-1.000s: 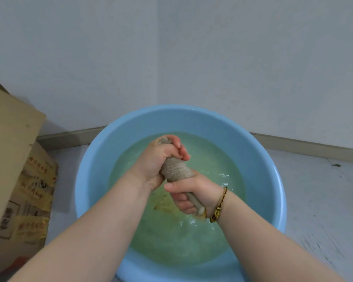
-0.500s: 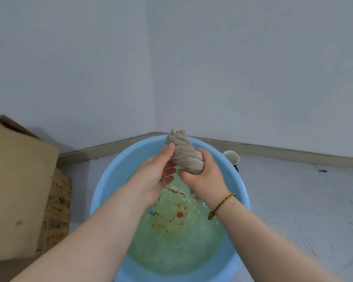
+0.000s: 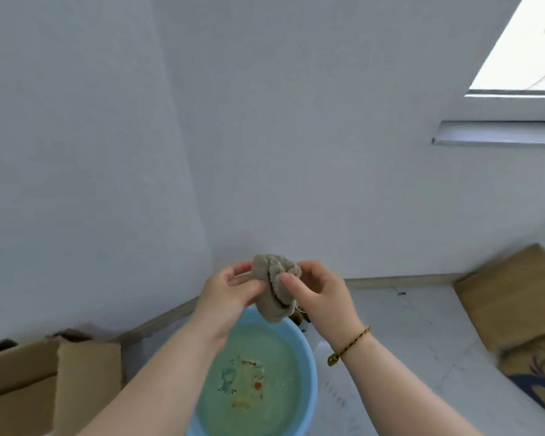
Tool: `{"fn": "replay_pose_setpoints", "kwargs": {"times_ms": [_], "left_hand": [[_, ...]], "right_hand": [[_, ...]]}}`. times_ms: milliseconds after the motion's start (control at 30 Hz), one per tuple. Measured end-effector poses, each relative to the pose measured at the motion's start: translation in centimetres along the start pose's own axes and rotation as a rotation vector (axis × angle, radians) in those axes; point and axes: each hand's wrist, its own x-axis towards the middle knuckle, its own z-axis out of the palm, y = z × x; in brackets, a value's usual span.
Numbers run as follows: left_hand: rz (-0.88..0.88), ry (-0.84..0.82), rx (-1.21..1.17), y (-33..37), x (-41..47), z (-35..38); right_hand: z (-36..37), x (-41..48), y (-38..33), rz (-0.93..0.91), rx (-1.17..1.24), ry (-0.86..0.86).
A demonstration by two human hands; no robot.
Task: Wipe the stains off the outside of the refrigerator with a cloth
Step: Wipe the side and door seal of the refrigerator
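A wrung, bunched grey-beige cloth (image 3: 274,287) hangs between both hands, above the far rim of a light blue basin (image 3: 310,372) that stands on the floor with greenish water in it. My left hand (image 3: 230,294) holds the cloth's left side with fingers and thumb. My right hand (image 3: 320,294), with a braided bracelet on its wrist, pinches the cloth's right side with the thumb on its front. No refrigerator is in view.
Cardboard boxes (image 3: 44,379) stand on the floor at the lower left. Flattened cardboard (image 3: 513,294) lies at the right. White walls meet in a corner behind the basin. A window (image 3: 523,51) is at the upper right. A small dark object (image 3: 298,319) peeks out behind the basin.
Both hands have lifted the cloth out of the water and stopped twisting it; it now hangs loosely bunched. The view has tilted upward, showing more wall and the window.
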Motion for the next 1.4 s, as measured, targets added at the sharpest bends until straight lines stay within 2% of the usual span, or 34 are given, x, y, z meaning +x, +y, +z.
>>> {"fn": "replay_pose_setpoints", "kwargs": {"times_ms": [100, 200, 267, 400, 467, 533, 633, 733, 833, 1000, 1067, 1167, 1300, 1400], "left_hand": [[0.05, -0.095, 0.047, 4.2, -2.7, 3.2], [0.071, -0.243, 0.081, 6.4, -4.8, 7.1], [0.082, -0.362, 0.056, 7.3, -6.2, 10.0], [0.037, -0.589, -0.091, 8.9, -9.0, 16.0], [0.035, -0.628, -0.11, 9.4, -10.2, 19.8], [0.085, -0.616, -0.106, 9.6, -10.8, 23.4], [0.156, -0.638, -0.099, 9.6, -11.2, 29.4], [0.135, -0.734, -0.09, 9.2, -11.8, 35.4], [0.07, -0.97, 0.051, 8.1, -13.1, 41.1], [0.079, -1.182, 0.128, 6.7, -16.0, 50.2], [0.122, -1.255, 0.105, 6.4, -16.8, 53.3], [0.08, -1.411, 0.076, 4.9, -18.6, 59.4], [-0.012, -1.567, 0.025, 2.8, -21.5, 67.1], [-0.044, -1.719, 0.022, 1.9, -23.9, 72.9]], "right_hand": [[-2.9, -3.0, -4.8, -0.021, -0.041, 0.053], [-6.4, -5.9, -7.9, -0.059, -0.138, 0.249], [-9.2, -7.6, -9.2, -0.044, -0.104, 0.345], [-15.8, -10.5, -11.0, 0.039, 0.299, 0.463], [-19.2, -11.8, -11.6, 0.04, 0.494, 0.502], [-22.1, -12.9, -11.8, 0.027, 0.617, 0.441], [-26.9, -14.7, -11.5, -0.007, 0.468, 0.373], [-32.5, -16.1, -11.4, -0.035, 0.283, 0.602], [-38.2, -17.8, -12.3, -0.101, 0.192, 0.822], [-46.3, -22.6, -12.9, -0.158, 0.223, 1.115], [-48.3, -24.1, -13.0, -0.178, 0.208, 1.194], [-52.3, -27.2, -12.9, -0.195, 0.125, 1.325], [-56.9, -30.8, -13.2, -0.118, 0.134, 1.334], [-60.0, -33.5, -13.2, -0.094, 0.082, 1.529]]}}
